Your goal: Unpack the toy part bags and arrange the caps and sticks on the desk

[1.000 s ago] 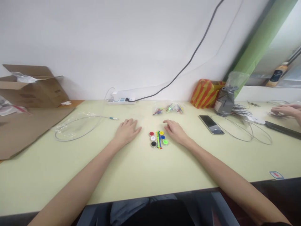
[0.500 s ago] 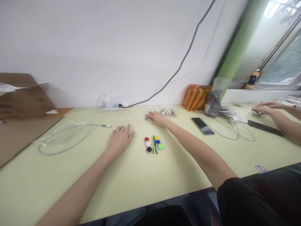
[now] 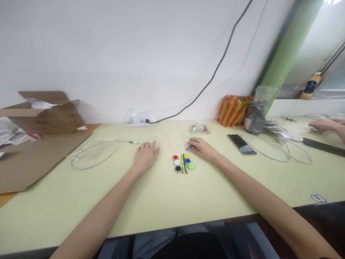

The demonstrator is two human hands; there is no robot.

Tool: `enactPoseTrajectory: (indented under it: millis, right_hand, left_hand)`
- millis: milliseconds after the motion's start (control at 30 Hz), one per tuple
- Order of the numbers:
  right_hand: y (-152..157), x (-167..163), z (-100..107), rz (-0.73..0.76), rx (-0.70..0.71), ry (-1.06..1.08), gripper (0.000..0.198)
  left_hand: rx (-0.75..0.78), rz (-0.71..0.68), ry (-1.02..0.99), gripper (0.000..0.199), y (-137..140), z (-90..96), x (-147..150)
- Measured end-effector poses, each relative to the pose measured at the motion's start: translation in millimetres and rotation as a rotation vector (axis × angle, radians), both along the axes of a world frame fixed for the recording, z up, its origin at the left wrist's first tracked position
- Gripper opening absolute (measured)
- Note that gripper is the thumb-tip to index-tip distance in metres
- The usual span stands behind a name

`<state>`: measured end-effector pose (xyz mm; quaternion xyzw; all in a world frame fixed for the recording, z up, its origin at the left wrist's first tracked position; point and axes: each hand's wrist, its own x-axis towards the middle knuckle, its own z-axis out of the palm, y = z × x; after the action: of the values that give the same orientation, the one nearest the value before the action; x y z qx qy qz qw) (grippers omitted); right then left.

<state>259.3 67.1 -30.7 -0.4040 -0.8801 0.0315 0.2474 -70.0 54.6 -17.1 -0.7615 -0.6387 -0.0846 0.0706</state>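
My left hand lies palm down on the table, fingers stretched out and holding nothing. My right hand is closed in a pinch on a small dark blue piece, too small to name and partly hidden by the fingers. Just below it stand small round pieces in two columns: a red one, a white one and a black one on the left, a yellow one, a blue one and a green one on the right. Several thin coloured sticks lie between the columns.
Behind my right hand lies a clear bag with colourful small parts. A phone and a striped bag are to the right. On the left are a cable and a cardboard box. Another person's hand shows far right.
My right hand has drawn back from near the clear bag toward the round pieces, the small blue piece in its fingers. My left hand stays flat; the view has turned left.
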Motion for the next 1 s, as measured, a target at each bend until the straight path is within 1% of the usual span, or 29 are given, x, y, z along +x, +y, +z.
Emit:
enactPoseTrajectory:
  millis: [100,133,200,300,367,467,533,600,667,767,867,1000]
  right_hand:
    - [2.5,4.9,-2.3,0.007,-0.034,0.036,0.039]
    - [3.5,5.0,-2.0,0.011,-0.046,0.08,0.037]
    - [4.9,4.1,-1.3,-0.001,-0.078,0.241,0.033]
    - [7.2,3.3,-0.9,-0.074,-0.176,0.618,0.028]
    - [10.3,4.3,-0.7,-0.129,-0.285,0.917,0.026]
    - [16.9,8.8,0.6,-0.164,-0.461,1.349,0.021]
    - [20.7,13.2,2.0,-0.188,-0.542,1.573,0.015]
    - [22.6,17.7,3.3,-0.219,-0.614,1.707,0.01]
    - [22.5,21.1,4.2,-0.242,-0.692,1.737,0.01]
    - [19.4,22.7,4.8,-0.246,-0.782,1.683,0.017]
    - [16.4,20.8,4.8,-0.278,-0.811,1.586,0.016]
    - [18.7,18.9,7.4,-0.381,-0.838,1.459,0.015]
  left_hand:
    - [-0.023,0.003,-0.039,0.057,3.3,-5.6,-1.0]
    - [-0.03,0.005,-0.045,0.056,4.3,-7.3,-1.6]
    - [-0.042,0.006,-0.055,0.055,6.0,-10.0,-2.9]
    - [-0.056,-0.002,-0.061,0.056,8.1,-12.1,-5.0]
    - [-0.059,-0.01,-0.064,0.057,10.0,-13.1,-6.5]
    - [-0.049,-0.021,-0.07,0.058,13.6,-15.2,-8.6]
    - [-0.035,-0.026,-0.067,0.059,15.8,-16.6,-9.6]
    - [-0.025,-0.029,-0.058,0.059,17.0,-17.3,-10.1]
    - [-0.019,-0.031,-0.05,0.06,17.2,-17.0,-10.0]
    - [-0.019,-0.032,-0.047,0.061,16.7,-15.8,-9.8]
    - [-0.027,-0.033,-0.045,0.062,16.4,-15.0,-10.0]
    - [-0.034,-0.039,-0.045,0.061,15.5,-14.1,-9.8]
